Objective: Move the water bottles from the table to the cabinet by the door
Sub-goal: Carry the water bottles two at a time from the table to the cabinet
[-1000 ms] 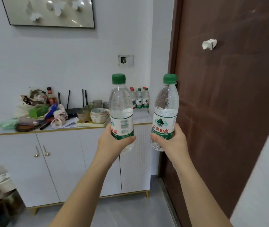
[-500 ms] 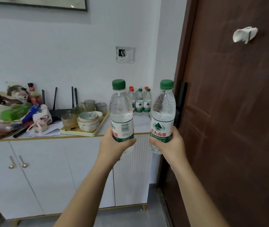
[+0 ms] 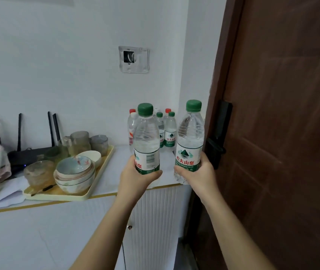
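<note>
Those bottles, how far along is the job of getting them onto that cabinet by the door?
Done: a cluster of bottles already stands at the back of the cabinet top, near the door. In hand: the left hand and right hand each hold one upright green-capped bottle, left bottle and right bottle, above the top. Left: setting both down. The table is out of view, so any remaining there cannot be told.

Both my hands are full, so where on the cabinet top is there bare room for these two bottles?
The bare white strip of the cabinet top lies between the yellow tray and the standing bottles in the back corner, reaching forward to the gold front edge. Left of that, the tray of bowls and cups crowds the top.
</note>
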Demonstrator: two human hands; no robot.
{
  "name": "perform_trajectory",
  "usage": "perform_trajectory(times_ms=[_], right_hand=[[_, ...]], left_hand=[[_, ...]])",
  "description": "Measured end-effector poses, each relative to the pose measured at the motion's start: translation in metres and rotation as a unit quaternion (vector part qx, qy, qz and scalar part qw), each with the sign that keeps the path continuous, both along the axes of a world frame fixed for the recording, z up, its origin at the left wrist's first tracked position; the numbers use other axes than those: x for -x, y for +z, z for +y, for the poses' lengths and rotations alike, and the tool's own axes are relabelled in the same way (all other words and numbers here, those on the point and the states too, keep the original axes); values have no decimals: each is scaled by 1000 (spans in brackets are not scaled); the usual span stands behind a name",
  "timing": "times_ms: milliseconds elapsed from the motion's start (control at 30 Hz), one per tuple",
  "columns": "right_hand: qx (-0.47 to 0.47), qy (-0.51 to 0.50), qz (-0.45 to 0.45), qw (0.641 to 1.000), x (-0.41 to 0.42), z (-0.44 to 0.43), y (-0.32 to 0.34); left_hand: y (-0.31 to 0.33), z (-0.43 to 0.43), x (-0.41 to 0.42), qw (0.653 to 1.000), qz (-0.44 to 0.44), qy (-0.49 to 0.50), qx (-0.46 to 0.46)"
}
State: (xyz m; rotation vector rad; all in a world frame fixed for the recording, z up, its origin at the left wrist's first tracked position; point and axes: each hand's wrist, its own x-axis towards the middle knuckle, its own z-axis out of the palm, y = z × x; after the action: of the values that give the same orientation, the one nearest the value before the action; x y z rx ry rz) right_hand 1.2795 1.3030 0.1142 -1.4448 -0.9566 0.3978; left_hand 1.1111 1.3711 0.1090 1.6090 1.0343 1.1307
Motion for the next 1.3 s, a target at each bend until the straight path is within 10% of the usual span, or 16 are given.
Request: perform_trajectory(times_ms=[1300], right_hand=[[136,62,14,989,-151,289,-131]], left_hand=[[-119,257,-173,991,57,69,100]])
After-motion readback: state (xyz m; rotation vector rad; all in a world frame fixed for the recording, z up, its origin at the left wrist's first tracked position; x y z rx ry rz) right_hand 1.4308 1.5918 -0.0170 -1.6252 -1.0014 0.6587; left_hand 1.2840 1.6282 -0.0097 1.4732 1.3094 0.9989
